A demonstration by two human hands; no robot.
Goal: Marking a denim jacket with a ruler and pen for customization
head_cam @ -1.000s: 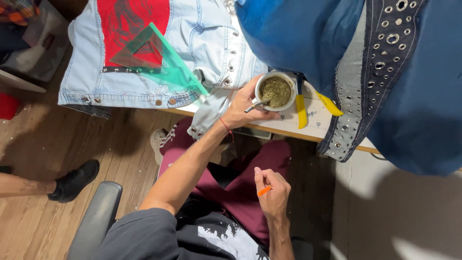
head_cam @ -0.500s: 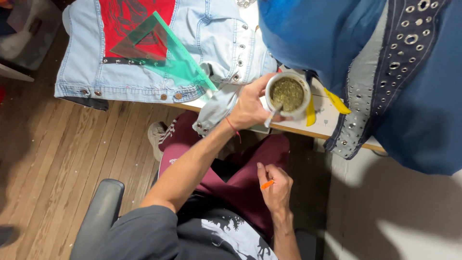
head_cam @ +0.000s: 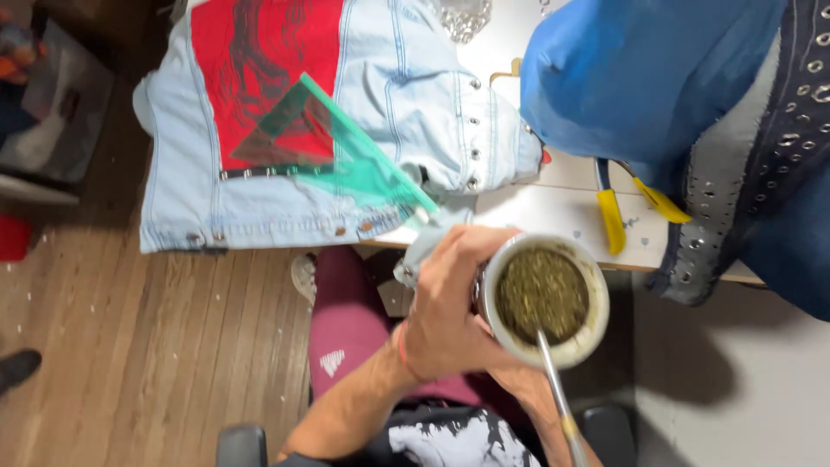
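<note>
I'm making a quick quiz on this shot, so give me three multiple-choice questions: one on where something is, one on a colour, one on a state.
1. Where do the yellow-handled pliers lie?
A. on the white table
B. on the wooden floor
C. on the person's lap

2. What colour is the see-through triangle ruler on the denim jacket?
A. orange
B. green
C. purple

3. How is the cup of green herb?
A. tipped over
B. empty
C. upright, with a metal straw in it

Answers: 1 A, the pliers rest on the tabletop by the blue cloth. 2 B, the ruler is teal-green. 3 C, the left hand has its grip around the cup.
</note>
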